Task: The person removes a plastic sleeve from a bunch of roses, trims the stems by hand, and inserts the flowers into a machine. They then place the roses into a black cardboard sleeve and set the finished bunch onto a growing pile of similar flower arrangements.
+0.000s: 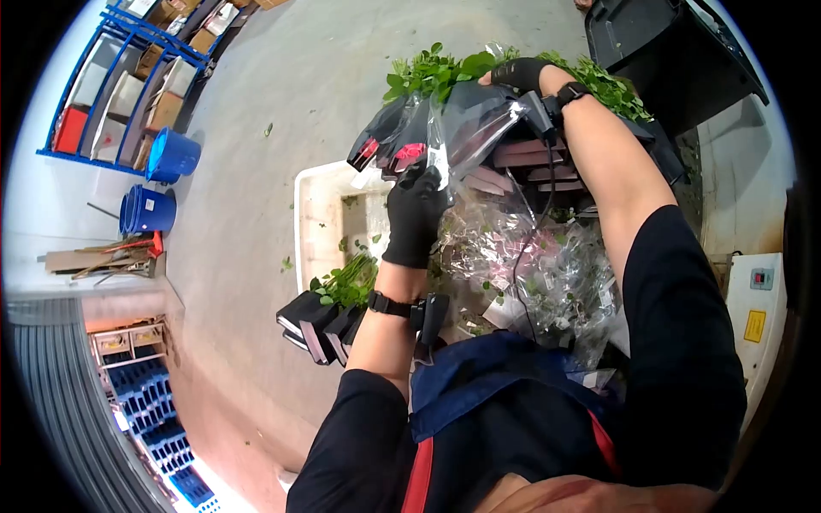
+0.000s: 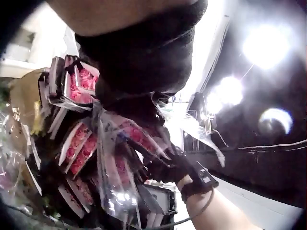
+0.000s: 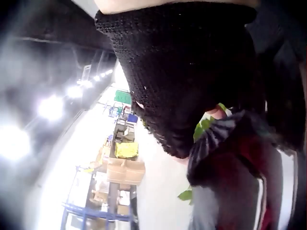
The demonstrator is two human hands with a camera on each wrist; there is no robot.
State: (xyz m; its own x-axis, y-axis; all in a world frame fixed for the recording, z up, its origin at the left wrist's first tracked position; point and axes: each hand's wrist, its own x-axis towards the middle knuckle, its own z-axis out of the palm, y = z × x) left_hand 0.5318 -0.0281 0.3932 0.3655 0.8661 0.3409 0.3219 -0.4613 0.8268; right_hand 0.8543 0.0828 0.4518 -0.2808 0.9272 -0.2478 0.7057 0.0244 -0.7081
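My right hand, in a black glove, grips the gathered stem end of a dark-wrapped rose bouquet, with green leaves by the fingers. A clear plastic sleeve lies around and over this bouquet. Closer to my body, my gloved left hand pinches the sleeve's near edge; its fingertips are partly hidden. Pink roses in another dark wrap show just beyond that hand. The left wrist view shows several bouquets of pink roses under and beside the plastic.
A white bin with leaf scraps stands left of the left hand, with black-wrapped bouquets at its near end. Crumpled clear plastic lies before my body. A black bin stands at far right, blue buckets at left.
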